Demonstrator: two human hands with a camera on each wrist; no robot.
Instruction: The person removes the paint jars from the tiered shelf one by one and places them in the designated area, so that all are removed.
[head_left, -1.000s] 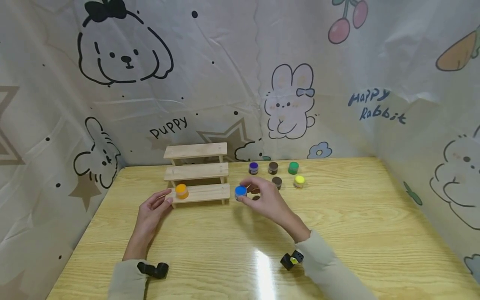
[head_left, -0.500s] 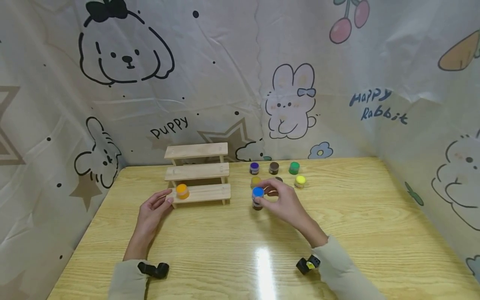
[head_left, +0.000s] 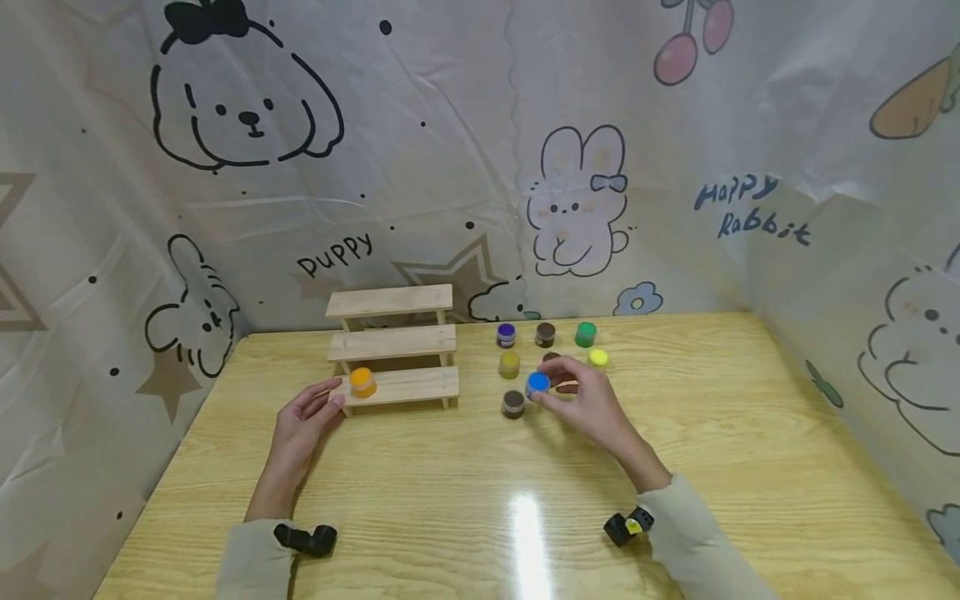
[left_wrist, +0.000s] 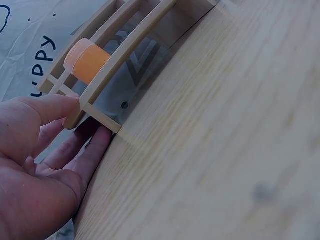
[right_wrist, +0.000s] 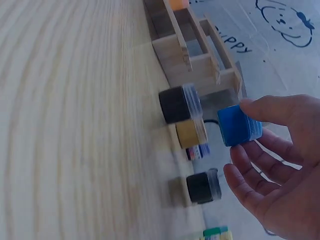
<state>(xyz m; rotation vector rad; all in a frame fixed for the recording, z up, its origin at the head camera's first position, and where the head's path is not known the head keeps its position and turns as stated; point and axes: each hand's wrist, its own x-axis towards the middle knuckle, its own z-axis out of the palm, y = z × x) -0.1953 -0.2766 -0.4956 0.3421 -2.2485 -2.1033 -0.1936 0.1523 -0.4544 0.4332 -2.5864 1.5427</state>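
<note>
In the head view a three-step wooden display stand (head_left: 416, 385) stands at the back of the table. An orange-lidded paint jar (head_left: 363, 382) sits near the left end of its lowest step. My left hand (head_left: 298, 429) holds that end, thumb on the plank and fingers beside the leg (left_wrist: 102, 117). My right hand (head_left: 592, 408) pinches a blue paint jar (head_left: 537, 383) between thumb and fingers, raised off the table in the right wrist view. Just left of it in the head view is a dark-lidded jar (head_left: 513, 404).
Behind the right hand stand purple (head_left: 506, 335), brown (head_left: 545, 335), green (head_left: 586, 334), ochre (head_left: 509, 364) and yellow (head_left: 597, 358) jars, plus a dark one (right_wrist: 202, 186) partly hidden in the head view. A patterned cloth (head_left: 450, 167) hangs behind the table (head_left: 420, 508).
My right hand has carried the blue jar rightward, away from the stand's right end, uncovering the ochre jar and the front dark-lidded jar. My left hand stays put at the stand.
</note>
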